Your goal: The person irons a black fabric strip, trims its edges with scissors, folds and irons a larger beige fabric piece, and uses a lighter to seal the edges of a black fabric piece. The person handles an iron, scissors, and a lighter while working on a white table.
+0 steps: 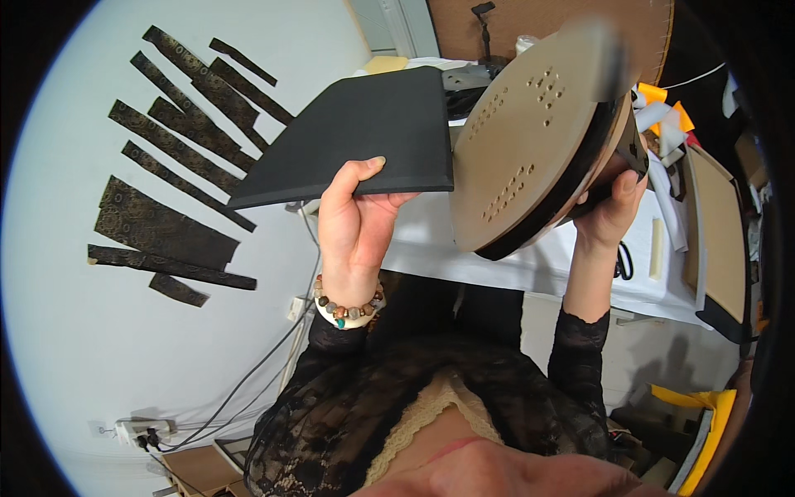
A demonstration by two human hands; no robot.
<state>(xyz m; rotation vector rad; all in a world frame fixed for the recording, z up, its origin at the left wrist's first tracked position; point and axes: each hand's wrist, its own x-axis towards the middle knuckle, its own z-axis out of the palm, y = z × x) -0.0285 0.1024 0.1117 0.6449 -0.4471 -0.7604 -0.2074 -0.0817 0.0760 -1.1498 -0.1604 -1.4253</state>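
Observation:
My left hand [356,219] grips the lower edge of a flat black panel [356,124], thumb on its face and fingers behind. That panel has one curved side and straight edges at right and bottom. In my right hand [611,211] is a round beige disc-shaped piece [505,141] with a black rim and groups of small holes. It is tilted, its holed face turned toward the panel; my thumb shows at its side while most of the fingers are hidden behind it. The panel's right edge and the round piece come very close; I cannot tell whether they touch.
Beyond my hands stands a white-covered table [422,248] with black scissor handles [626,261] and a beige board with a dark edge [719,236]. Several dark patterned strips [178,132] hang on the left wall. Cables run to a power strip [142,432] at lower left.

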